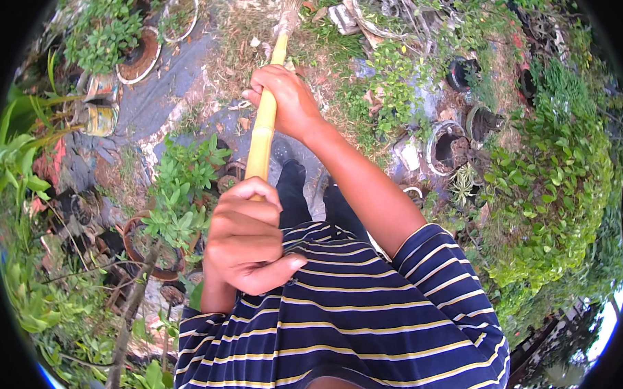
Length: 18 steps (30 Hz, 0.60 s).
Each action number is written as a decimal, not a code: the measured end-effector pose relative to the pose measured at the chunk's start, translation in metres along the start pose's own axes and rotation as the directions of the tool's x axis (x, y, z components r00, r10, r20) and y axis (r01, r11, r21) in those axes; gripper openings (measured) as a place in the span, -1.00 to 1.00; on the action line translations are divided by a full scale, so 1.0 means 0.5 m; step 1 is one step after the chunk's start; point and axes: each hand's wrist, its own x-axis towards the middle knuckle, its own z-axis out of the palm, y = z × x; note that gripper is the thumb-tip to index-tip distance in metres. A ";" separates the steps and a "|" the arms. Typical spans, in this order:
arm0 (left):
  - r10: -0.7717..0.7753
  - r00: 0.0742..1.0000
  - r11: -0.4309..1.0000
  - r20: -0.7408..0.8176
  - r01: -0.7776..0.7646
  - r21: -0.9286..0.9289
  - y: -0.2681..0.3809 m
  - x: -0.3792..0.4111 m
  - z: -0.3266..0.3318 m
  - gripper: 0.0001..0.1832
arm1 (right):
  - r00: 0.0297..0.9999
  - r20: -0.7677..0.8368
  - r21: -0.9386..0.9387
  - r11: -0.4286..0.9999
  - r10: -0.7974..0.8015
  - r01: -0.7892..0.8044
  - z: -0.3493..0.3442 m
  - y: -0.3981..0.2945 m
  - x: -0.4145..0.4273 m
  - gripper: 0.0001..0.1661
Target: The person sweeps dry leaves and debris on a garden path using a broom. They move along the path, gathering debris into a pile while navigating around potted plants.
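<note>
A broom with a yellow bamboo handle (264,126) runs up the middle of the head view. Its thin, stiff bristles (290,8) touch or hang close over the ground at the top edge. My left hand (245,236) is closed round the near end of the handle in front of my striped shirt, its thumb sticking out to the right. Farther along the handle, my right hand (284,96) grips it with the forearm stretched forward. Dry grass and leaf litter (234,42) lie about the bristles.
Potted plants stand on both sides, among them a round pot (444,147) at right and a brown-rimmed pot (153,245) at left. A leafy shrub (188,185) grows close to my left hand. Dark ground sheeting (160,96) lies ahead left; a dense hedge (548,203) borders the right.
</note>
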 end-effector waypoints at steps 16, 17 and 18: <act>-0.563 0.750 0.514 0.347 0.647 -0.564 -0.248 -0.095 0.186 -0.63 | 0.485 0.346 -0.291 0.584 0.803 -0.758 -0.066 0.103 -0.550 -0.79; -0.619 0.723 0.518 0.306 0.669 -0.533 -0.243 -0.108 0.191 -0.64 | 0.525 0.386 -0.274 0.638 0.758 -0.720 -0.041 0.129 -0.567 -0.78; -0.656 0.695 0.521 0.295 0.700 -0.489 -0.237 -0.127 0.188 -0.62 | 0.567 0.420 -0.245 0.690 0.709 -0.681 -0.010 0.166 -0.585 -0.77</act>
